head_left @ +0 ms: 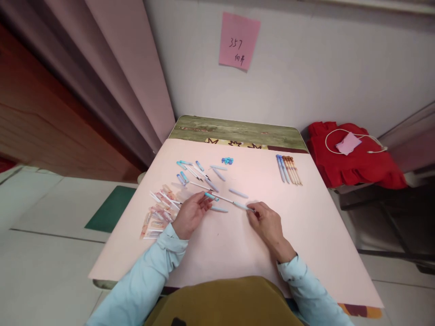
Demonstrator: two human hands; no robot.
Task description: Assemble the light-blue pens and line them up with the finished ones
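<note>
Pen refill (224,198), thin and white: spanning the gap between both hands, over the middle of the worktop (316,253). Running rightward up to a pale blue barrel (240,205); not making out how deep inside, if at all. Pinching that barrel's right end in a nearly closed grip with the right hand (267,222), hiding the tip behind thumb and fingers. Curling the left hand (193,213) loosely, palm turned inward, at the refill's left end and a turquoise piece (211,196); blurring together there, so not telling how firm this grip is or on which part. Seeing loose barrels (239,193), white refills (200,186) and turquoise caps (184,176) scattered just beyond, overlapping in places. Losing single outlines among the clear wrappers (158,215), heaped left of the left hand. Noting small blue-green pieces (227,160) farther back, too tiny to identify. Finding blue pens (281,168) and brown pens (291,170) lined up at right. Covering the worktop's near edge with an olive garment (220,303), cut off below.
</note>
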